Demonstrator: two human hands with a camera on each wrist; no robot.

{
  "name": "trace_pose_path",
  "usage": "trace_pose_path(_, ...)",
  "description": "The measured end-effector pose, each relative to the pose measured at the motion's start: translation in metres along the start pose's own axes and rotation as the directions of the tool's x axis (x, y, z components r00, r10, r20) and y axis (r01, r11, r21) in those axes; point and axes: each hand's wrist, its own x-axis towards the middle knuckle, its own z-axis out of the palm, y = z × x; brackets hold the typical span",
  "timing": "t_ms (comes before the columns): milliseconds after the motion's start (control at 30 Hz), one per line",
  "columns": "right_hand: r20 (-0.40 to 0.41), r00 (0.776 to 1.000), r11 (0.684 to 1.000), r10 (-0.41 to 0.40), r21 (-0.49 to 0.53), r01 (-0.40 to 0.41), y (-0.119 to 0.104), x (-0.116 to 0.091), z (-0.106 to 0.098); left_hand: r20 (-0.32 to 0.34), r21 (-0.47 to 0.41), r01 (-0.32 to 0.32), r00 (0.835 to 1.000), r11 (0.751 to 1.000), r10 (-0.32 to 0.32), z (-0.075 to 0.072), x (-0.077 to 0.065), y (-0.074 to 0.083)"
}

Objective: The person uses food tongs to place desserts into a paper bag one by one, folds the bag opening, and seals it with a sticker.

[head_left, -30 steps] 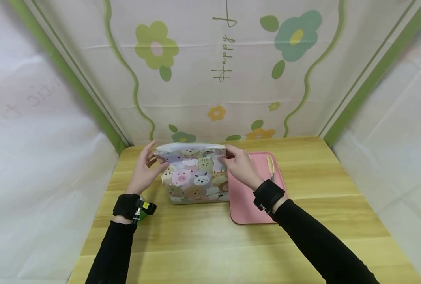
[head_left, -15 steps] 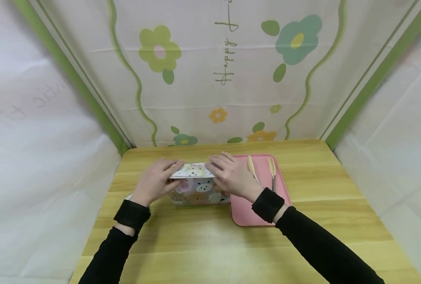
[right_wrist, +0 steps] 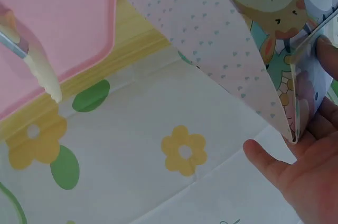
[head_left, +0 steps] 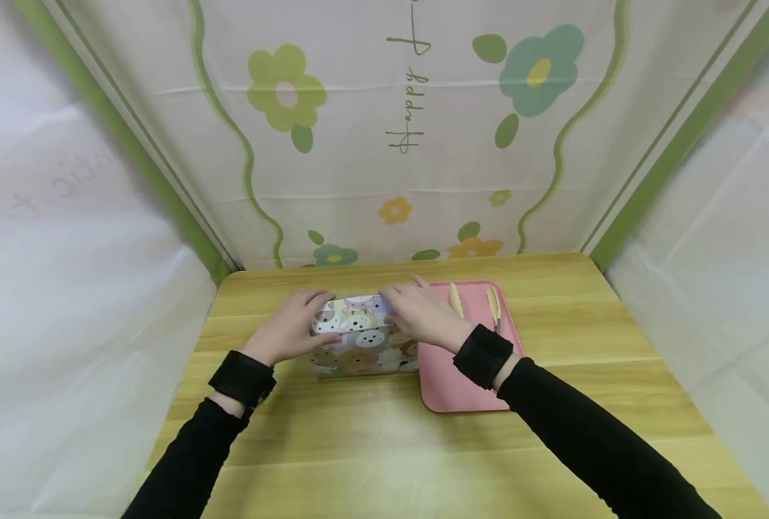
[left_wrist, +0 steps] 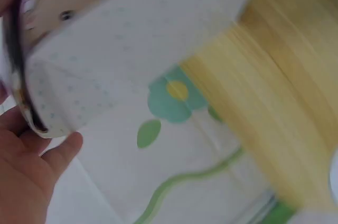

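Observation:
A paper bag (head_left: 365, 349) printed with cartoon animals stands on the table, its top folded over toward the front. My left hand (head_left: 287, 328) grips the left end of the fold, thumb at the front. At the right end, my right hand (head_left: 426, 313) holds the same fold, its fingers over the top. In the left wrist view, the left hand (left_wrist: 26, 166) is at the bag's folded edge, beside a pale dotted side panel (left_wrist: 121, 39). The right wrist view has the right hand (right_wrist: 311, 171) at a creased corner of the bag (right_wrist: 280, 2).
Right of the bag lies a pink tray (head_left: 455, 389), partly under my right forearm. Two tongs with cream tips (head_left: 494, 303) rest on it. A white rounded thing (left_wrist: 334, 176) is cut off at the left wrist view's edge. A flowered cloth (head_left: 358, 166) hangs behind the table.
The bag's upright top has been folded down toward the front, and the bag now looks shorter. Both hands have moved in over the fold, and the left has shifted right.

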Motion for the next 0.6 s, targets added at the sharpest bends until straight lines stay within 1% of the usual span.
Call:
trace_pose_path(133,-0.008,1.0,1.0,-0.003,-0.007,0.003,0.004,0.007,-0.002,0.032,-0.087,-0.032,0.999,0.996,0.035,-0.009,0.01,-0.007)
trace_pose_path(200,-0.017,1.0,1.0,-0.005,-0.01,0.005,0.005,0.008,-0.004,0.047,-0.099,-0.054,0.997,0.994,0.059,-0.013,0.016,-0.008)
trace_pose_path(300,-0.037,0.999,0.999,-0.011,-0.035,0.01,0.005,0.01,-0.005,0.062,-0.097,-0.069,0.995,0.993,0.075,-0.017,0.021,-0.011)
trace_pose_path(367,-0.052,0.999,0.998,-0.015,-0.062,0.012,0.005,0.011,-0.003,0.072,-0.094,-0.07,0.994,0.993,0.077,-0.02,0.022,-0.013)
trace_pose_path(500,-0.071,0.997,0.994,-0.01,-0.109,0.002,0.004,0.013,0.0,0.091,-0.125,-0.067,0.993,0.99,0.079,-0.021,0.022,-0.014)
trace_pose_path(600,-0.065,0.998,0.995,0.003,-0.102,-0.01,0.003,0.014,0.001,0.088,-0.167,-0.063,0.993,0.984,0.079,-0.019,0.018,-0.019)
